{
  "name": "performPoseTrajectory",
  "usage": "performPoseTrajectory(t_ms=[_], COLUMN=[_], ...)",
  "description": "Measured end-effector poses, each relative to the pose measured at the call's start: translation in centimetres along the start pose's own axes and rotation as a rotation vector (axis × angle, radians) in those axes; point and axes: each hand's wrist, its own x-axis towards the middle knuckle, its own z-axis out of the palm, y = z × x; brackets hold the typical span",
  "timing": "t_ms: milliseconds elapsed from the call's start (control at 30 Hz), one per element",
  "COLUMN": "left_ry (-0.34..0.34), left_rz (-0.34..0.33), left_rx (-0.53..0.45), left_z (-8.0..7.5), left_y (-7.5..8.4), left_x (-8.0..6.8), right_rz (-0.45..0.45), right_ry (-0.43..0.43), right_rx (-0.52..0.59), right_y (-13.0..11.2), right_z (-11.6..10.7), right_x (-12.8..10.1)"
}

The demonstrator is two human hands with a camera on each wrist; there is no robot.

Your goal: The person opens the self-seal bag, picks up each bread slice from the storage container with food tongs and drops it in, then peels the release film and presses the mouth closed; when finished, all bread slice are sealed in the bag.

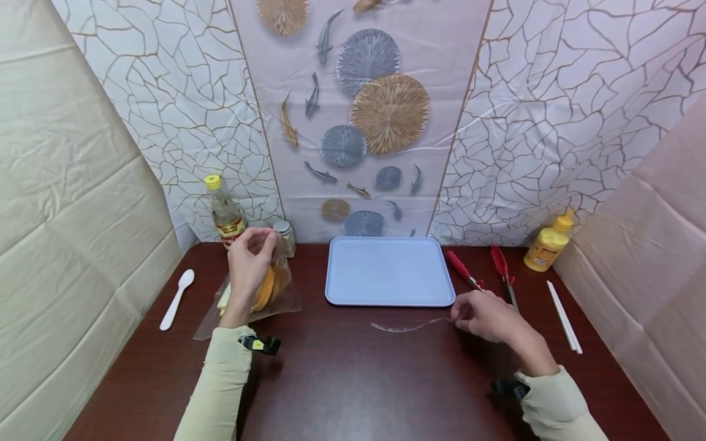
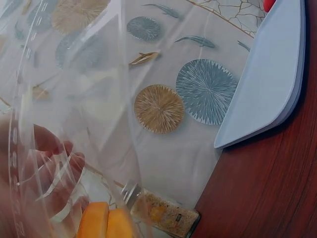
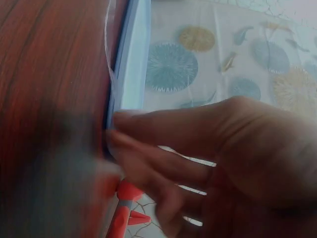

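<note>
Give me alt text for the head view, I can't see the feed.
The left hand grips a clear plastic bag of orange slices upright on the dark wooden table, while the right hand pinches a thin clear plastic strip. A pale blue rectangular tray lies between them, red tongs to its right.

Fingers behind clear bag, orange slices, spice jar, blue tray.

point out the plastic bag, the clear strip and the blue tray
plastic bag (image 1: 205, 326): head view, its flat lower left corner on the table.
clear strip (image 1: 408, 327): head view, middle of its length.
blue tray (image 1: 386, 269): head view, bare centre of its floor.
</note>
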Motion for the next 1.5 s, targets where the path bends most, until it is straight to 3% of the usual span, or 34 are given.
performPoseTrajectory(t_ms=[100, 233, 367, 467, 533, 633, 700, 800, 900, 967, 1067, 1200, 1367, 1500], left_ry=[0.016, 0.048, 0.065, 0.074, 0.086, 0.116, 0.141, 0.191, 0.241, 0.268, 0.297, 0.319, 0.331, 0.328], left_rz=[0.005, -0.005, -0.006, 0.004, 0.008, 0.026, 0.043, 0.07, 0.083, 0.091, 0.103, 0.119, 0.117, 0.122], left_rx=[-0.006, 0.005, 0.006, -0.031, -0.049, -0.05, -0.049, -0.066, -0.081, -0.081, -0.069, -0.061, -0.078, -0.144], left_z=[0.0, 0.0, -0.1, -0.2, -0.2, -0.1, 0.0, 0.2, 0.4, 0.5, 0.6, 0.7, 0.6, -0.1], left_y=[0.1, 0.9, 2.7, 4.0, 4.5, 5.0, 5.2, 5.5, 5.9, 6.1, 6.4, 6.3, 5.1, 5.0], left_x=[0.0, -0.2, -0.6, -0.8, -0.9, -1.0, -0.9, -0.9, -1.1, -1.3, -1.6, -1.6, -0.7, -0.1], right_rz=[0.013, -0.015, -0.016, -0.01, -0.034, -0.148, -0.27, -0.458, -0.528, -0.498, -0.385, -0.271, -0.227, -0.295], right_ry=[0.034, 0.012, 0.02, 0.119, 0.233, 0.389, 0.417, 0.338, 0.214, 0.158, 0.13, 0.213, 0.416, 0.502], right_rx=[-0.001, -0.007, -0.045, -0.061, -0.06, -0.006, 0.064, 0.193, 0.329, 0.429, 0.569, 0.64, 0.638, 0.721], right_y=[0.0, 0.1, 0.1, -0.3, -1.1, -3.6, -6.4, -11.6, -17.0, -20.3, -24.4, -27.8, -28.4, -26.7], right_z=[-0.1, -0.3, -0.9, -1.1, -0.9, 0.1, 1.4, 3.9, 6.6, 8.2, 10.2, 12.1, 12.8, 11.4], right_x=[0.1, -0.2, -0.4, -0.4, -0.3, 0.0, 0.4, 1.6, 3.2, 4.3, 5.8, 7.3, 8.8, 9.3])
